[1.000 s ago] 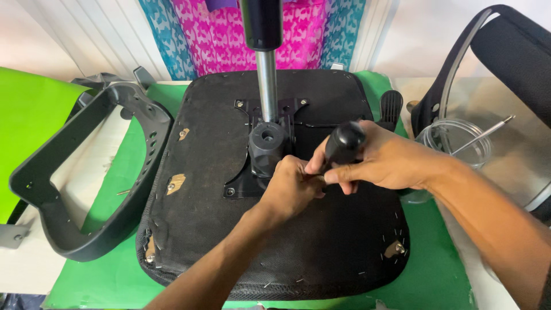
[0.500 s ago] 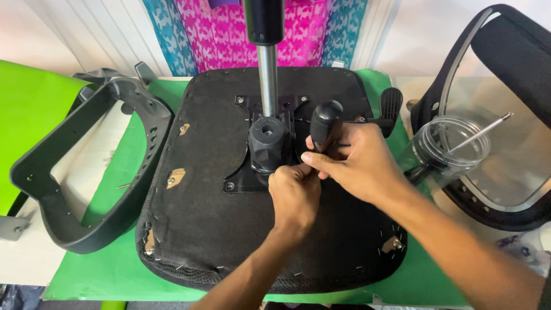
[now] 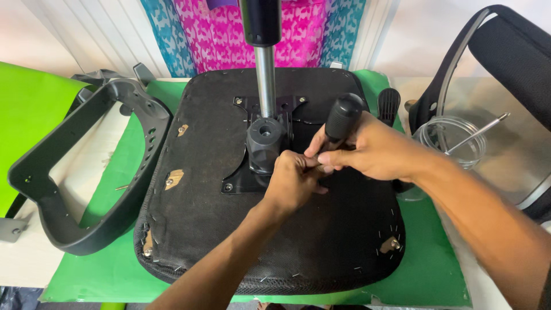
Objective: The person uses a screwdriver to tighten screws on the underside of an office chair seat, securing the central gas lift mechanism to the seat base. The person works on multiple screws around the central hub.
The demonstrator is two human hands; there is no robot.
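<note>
Right hand (image 3: 376,152) grips the black lever handle (image 3: 342,116); left hand (image 3: 294,181), curled beneath it, apparently pinches something unseen.

One upturned black seat cushion (image 3: 206,229) is counted, with one metal mechanism plate (image 3: 261,172) fixed to it and one gas-lift column (image 3: 264,80) standing up from that. One black lever knob (image 3: 343,117), one plastic frame (image 3: 69,189), one clear round container (image 3: 453,135) and two hands are seen.
</note>
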